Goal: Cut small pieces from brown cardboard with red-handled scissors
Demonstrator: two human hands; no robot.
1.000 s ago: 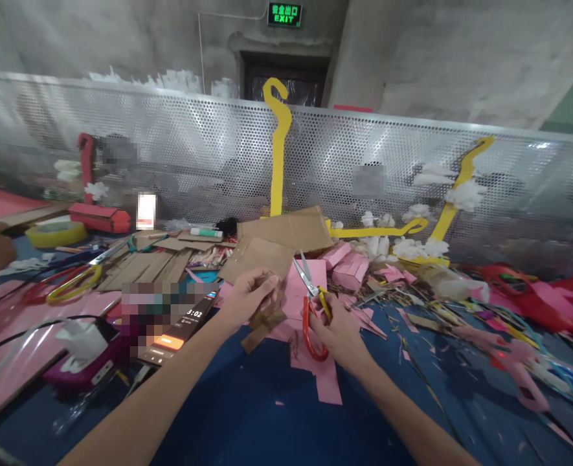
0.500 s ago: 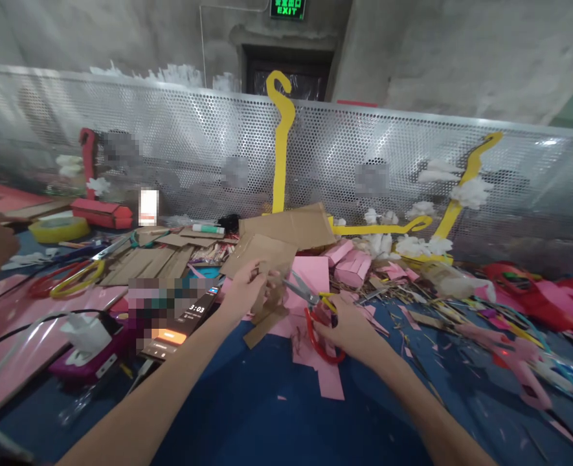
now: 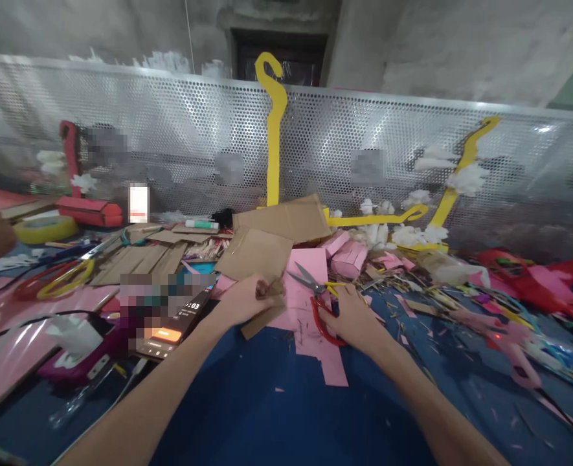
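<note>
Over pink paper (image 3: 308,260), your right hand (image 3: 353,317) grips scissors (image 3: 317,289) — blades now farther from your left hand (image 3: 240,300) (its hold I can't tell), so cutting seems paused.

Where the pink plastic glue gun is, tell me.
The glue gun lies on the cluttered blue tabletop at the head view's right, right of the right hand.

White digits ":03" on the dark screen of the phone (image 3: 185,317), the part before the colon unclear.
</note>
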